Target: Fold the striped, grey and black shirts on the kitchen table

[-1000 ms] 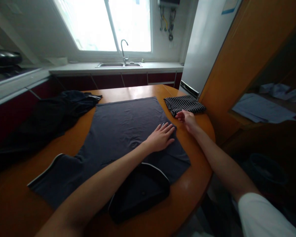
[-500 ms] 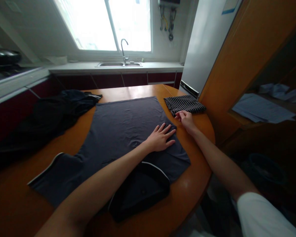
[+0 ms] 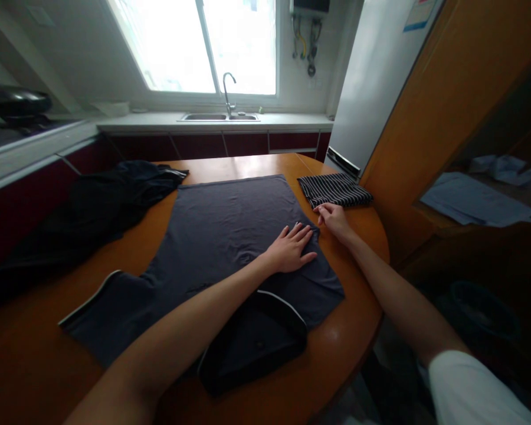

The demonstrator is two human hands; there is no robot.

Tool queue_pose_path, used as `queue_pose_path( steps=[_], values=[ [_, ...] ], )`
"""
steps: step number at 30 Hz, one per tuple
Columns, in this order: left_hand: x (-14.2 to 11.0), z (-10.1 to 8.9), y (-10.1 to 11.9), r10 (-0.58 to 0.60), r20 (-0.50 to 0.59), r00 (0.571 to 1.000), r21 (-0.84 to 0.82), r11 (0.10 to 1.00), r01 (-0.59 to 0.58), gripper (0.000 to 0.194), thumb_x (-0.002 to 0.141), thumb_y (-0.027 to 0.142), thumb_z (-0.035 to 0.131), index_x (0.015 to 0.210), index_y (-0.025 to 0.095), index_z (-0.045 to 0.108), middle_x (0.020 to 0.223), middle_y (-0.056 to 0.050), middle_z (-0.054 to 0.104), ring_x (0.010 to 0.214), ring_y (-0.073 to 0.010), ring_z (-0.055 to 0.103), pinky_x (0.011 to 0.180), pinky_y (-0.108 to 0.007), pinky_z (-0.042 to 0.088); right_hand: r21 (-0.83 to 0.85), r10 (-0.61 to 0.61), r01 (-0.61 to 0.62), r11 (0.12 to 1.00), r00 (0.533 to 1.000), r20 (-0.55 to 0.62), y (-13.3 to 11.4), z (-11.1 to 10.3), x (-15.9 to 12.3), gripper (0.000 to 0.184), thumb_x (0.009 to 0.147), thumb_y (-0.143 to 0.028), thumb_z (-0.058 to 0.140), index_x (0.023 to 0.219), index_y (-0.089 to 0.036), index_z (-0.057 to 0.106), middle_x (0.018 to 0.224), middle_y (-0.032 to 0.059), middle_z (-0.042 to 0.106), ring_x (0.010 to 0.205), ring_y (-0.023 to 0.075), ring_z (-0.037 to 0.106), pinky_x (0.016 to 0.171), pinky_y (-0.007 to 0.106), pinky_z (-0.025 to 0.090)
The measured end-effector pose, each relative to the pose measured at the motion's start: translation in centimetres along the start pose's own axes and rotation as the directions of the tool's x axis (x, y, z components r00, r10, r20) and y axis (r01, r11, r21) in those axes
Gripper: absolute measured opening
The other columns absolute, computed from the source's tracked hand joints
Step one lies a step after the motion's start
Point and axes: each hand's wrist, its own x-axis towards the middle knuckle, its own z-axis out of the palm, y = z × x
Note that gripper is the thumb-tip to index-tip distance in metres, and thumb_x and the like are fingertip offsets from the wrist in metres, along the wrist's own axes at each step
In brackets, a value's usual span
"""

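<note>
A dark grey polo shirt (image 3: 221, 218) with white-edged trim lies spread over the wooden table, its collar (image 3: 287, 308) toward me and one sleeve (image 3: 101, 301) out to the left. My left hand (image 3: 292, 248) rests flat on the shirt near its right side, fingers spread. Just beyond the shirt's right edge, my right hand (image 3: 335, 219) is loosely closed, with no cloth visible in it. Its fingertips are close to a folded black-and-white striped cloth (image 3: 336, 189); whether they touch it I cannot tell. My left forearm hides part of the shirt's lower middle.
Dark clothing (image 3: 110, 200) is heaped along the table's left side. The wooden table (image 3: 354, 265) has a rounded right edge. Behind it is a counter with a sink (image 3: 219, 117), and a fridge (image 3: 363, 88) stands at the back right. Papers (image 3: 478, 198) lie on a shelf at right.
My left hand's fingers have drawn slightly closer together on the shirt. My right hand's fingers have curled in a little more. The whole view has shifted slightly.
</note>
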Motion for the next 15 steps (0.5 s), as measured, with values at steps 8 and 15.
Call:
queue_pose_path(
  steps=[8, 15],
  values=[
    [-0.1, -3.5, -0.2, 0.002, 0.122, 0.993, -0.097, 0.995, 0.01, 0.073, 0.102, 0.057, 0.038, 0.158, 0.011, 0.027, 0.164, -0.017, 0.022, 0.153, -0.031, 0.016, 0.122, -0.048, 0.021, 0.008, -0.025, 0.025, 1.0, 1.0, 0.008, -0.6, 0.0, -0.3, 0.03, 0.082, -0.043, 0.053, 0.08, -0.017, 0.067, 0.051, -0.0004, 0.058, 0.048, 0.0153, 0.053, 0.053, 0.027, 0.04],
    [-3.1, -14.8, -0.9, -0.013, -0.124, 0.992, -0.086, 0.996, 0.002, 0.063, 0.104, 0.049, 0.042, 0.157, 0.017, 0.029, 0.155, -0.012, 0.045, 0.141, -0.0222, 0.045, 0.116, -0.032, 0.034, 0.051, -0.066, 0.066, 0.997, 0.998, -0.014, -1.3, 0.4, -0.8, 0.029, 0.081, -0.041, 0.052, 0.078, -0.017, 0.067, 0.053, 0.001, 0.06, 0.052, 0.0173, 0.056, 0.057, 0.029, 0.042]
  ],
)
